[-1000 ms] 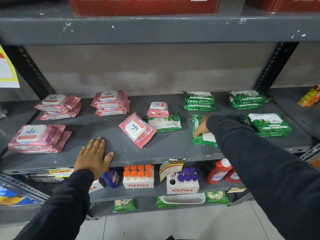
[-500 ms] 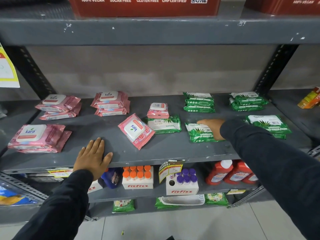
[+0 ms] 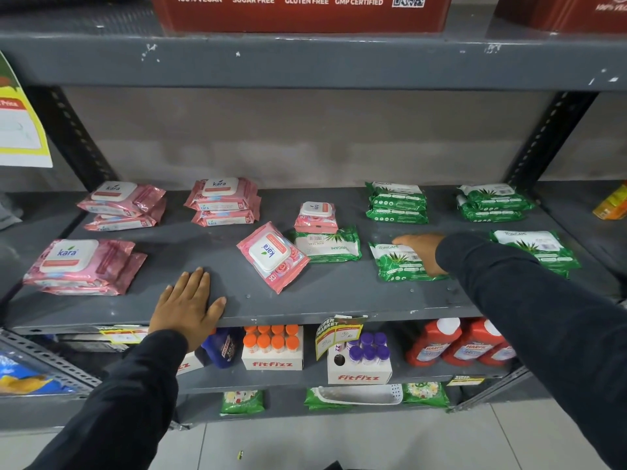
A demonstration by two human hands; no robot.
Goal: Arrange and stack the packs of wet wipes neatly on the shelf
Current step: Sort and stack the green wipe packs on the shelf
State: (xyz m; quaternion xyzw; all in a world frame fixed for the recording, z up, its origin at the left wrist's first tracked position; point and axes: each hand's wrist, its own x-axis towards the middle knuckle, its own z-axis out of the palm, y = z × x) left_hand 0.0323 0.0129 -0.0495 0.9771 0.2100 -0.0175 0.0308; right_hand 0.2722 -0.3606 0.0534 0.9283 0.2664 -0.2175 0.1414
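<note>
Pink and green packs of wet wipes lie on a grey shelf (image 3: 210, 245). My right hand (image 3: 422, 251) rests flat on a green pack (image 3: 395, 262) lying level near the shelf's middle right. My left hand (image 3: 186, 307) lies flat on the shelf's front edge, fingers apart, holding nothing. A pink pack (image 3: 273, 256) lies askew in the middle, touching a small pink stack (image 3: 316, 217) and a green pack (image 3: 327, 245). Tidy pink stacks sit at the back left (image 3: 124, 206), back middle (image 3: 224, 201) and front left (image 3: 83, 266). Green stacks sit at the back (image 3: 397, 203), back right (image 3: 493, 203) and front right (image 3: 534, 247).
The shelf above (image 3: 305, 59) carries red boxes and hangs low over the work area. Slanted uprights (image 3: 546, 137) frame the bay. Below stand fitfizz bottle boxes (image 3: 273, 349) and red bottles (image 3: 454, 344). A yellow price sign (image 3: 20, 130) hangs at the left.
My right hand turned the green pack from lengthwise to level across the shelf and now lies flat on it. The left hand has stayed put.
</note>
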